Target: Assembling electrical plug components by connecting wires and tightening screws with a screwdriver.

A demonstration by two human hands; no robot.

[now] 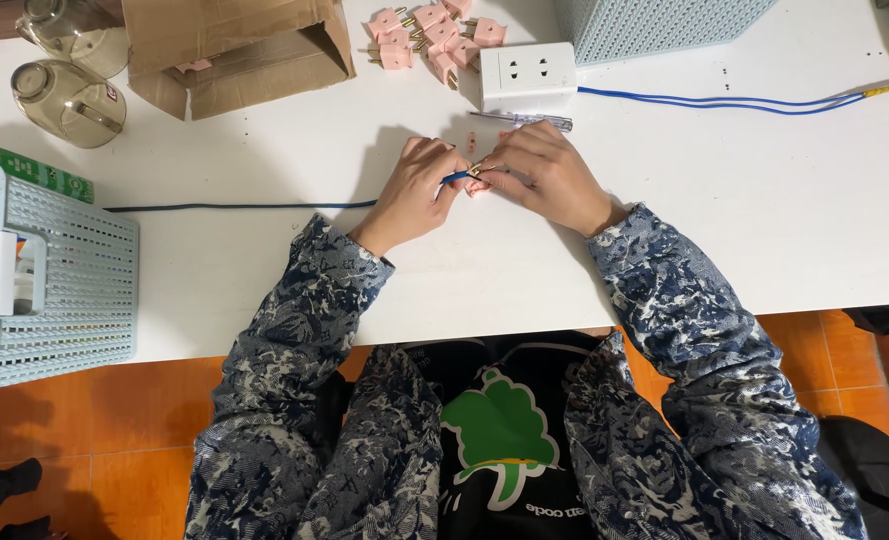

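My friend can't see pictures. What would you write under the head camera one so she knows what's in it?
Seen from above, a person's left hand and right hand pinch a blue wire and a small pink plug part together on a white table. Behind them lie a pile of pink plugs, a white socket box and a cardboard box.

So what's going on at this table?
A person at a white table has both hands together on a small pink plug. The left hand pinches the end of a blue wire against it; the right hand steadies the plug. Just beyond lie a screwdriver, a white socket block and a pile of pink plugs.
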